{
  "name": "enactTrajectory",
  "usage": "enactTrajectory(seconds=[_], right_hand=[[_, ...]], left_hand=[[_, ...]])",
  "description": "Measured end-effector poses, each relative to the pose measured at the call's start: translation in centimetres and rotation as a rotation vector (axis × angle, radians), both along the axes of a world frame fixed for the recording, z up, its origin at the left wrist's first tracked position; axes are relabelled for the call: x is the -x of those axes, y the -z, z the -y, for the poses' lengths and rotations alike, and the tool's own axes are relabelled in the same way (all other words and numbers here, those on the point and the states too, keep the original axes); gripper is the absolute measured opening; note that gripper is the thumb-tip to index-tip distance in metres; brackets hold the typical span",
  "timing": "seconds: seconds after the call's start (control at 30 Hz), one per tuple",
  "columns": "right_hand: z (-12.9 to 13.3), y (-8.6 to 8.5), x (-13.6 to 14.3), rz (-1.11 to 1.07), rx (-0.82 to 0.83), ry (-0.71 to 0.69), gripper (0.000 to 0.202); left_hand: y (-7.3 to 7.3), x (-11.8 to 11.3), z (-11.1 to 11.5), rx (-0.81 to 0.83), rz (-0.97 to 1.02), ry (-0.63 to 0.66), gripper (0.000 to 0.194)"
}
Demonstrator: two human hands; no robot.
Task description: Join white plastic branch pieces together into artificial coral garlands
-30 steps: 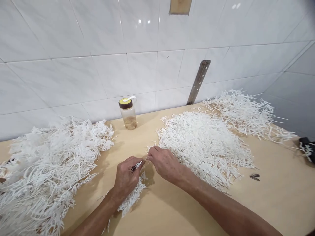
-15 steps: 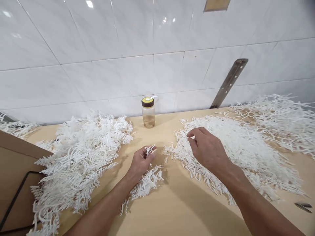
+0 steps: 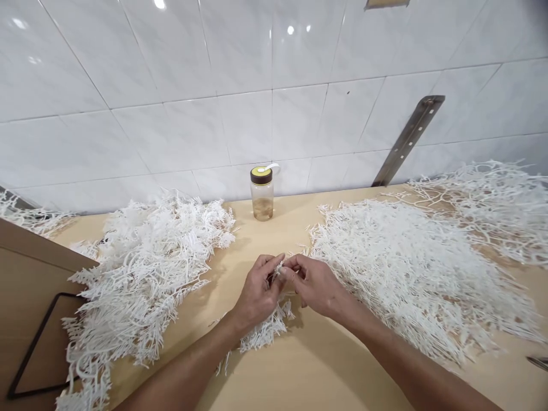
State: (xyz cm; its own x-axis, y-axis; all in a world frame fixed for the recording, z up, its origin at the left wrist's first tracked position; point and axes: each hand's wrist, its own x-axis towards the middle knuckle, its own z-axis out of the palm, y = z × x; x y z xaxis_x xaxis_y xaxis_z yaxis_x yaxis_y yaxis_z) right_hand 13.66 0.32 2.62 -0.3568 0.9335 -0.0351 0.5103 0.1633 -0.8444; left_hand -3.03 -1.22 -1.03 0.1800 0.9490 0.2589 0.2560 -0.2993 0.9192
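Both hands meet at the middle of the table over a small white branched piece (image 3: pixel 278 268). My left hand (image 3: pixel 260 290) is closed round this piece, thumb and fingers pinching it. The fingertips of my right hand (image 3: pixel 311 281) pinch at the same piece from the right. Beneath and in front of my left hand lies a small heap of white sprigs (image 3: pixel 266 333), partly hidden by the hand and wrist. A large pile of white branched pieces (image 3: pixel 149 268) spreads to the left, and a wide pile of fine white pieces (image 3: pixel 398 257) to the right.
A bottle with a yellow and dark lid (image 3: pixel 262 194) stands near the tiled wall (image 3: pixel 240 131). A metal strip (image 3: pixel 409 140) leans there on the right. Brown board (image 3: pixel 38 308) borders the left. More white branches (image 3: pixel 509 205) lie back right; a dark metal object (image 3: pixel 537 362) sits front right.
My right hand has come left from the right pile to meet my left hand at the small white piece. Its fingers have closed there. The whole view has shifted slightly.
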Motion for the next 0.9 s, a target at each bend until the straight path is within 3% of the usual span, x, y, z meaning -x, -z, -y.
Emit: enactTrajectory(seconds=[0.13, 0.23, 0.4, 0.53, 0.67, 0.9], right_hand=[[-0.8, 0.8, -0.1, -0.071, 0.082, 0.043, 0.023], [-1.1, 1.2, -0.3, -0.15, 0.163, 0.012, 0.021], [-1.3, 1.6, -0.7, -0.354, 0.28, -0.05, 0.032], [-1.4, 1.8, -0.9, -0.376, 0.276, -0.073, 0.035], [-1.3, 1.7, -0.9, -0.319, 0.255, -0.034, 0.033], [-0.8, 0.1, -0.5, -0.189, 0.179, -0.008, 0.032]], left_hand=[[-0.1, -0.3, 0.5, -0.021, -0.024, 0.097, 0.046], [-0.1, -0.3, 0.6, 0.051, 0.083, 0.121, 0.055], [-1.4, 0.3, 0.1, 0.518, 0.556, 0.143, 0.069], [-2.2, 0.5, -0.5, 0.748, 0.729, 0.036, 0.052], [-2.1, 0.4, -0.7, 0.76, 0.77, -0.018, 0.048], [-1.5, 0.3, -0.5, 0.655, 0.688, 0.01, 0.081]])
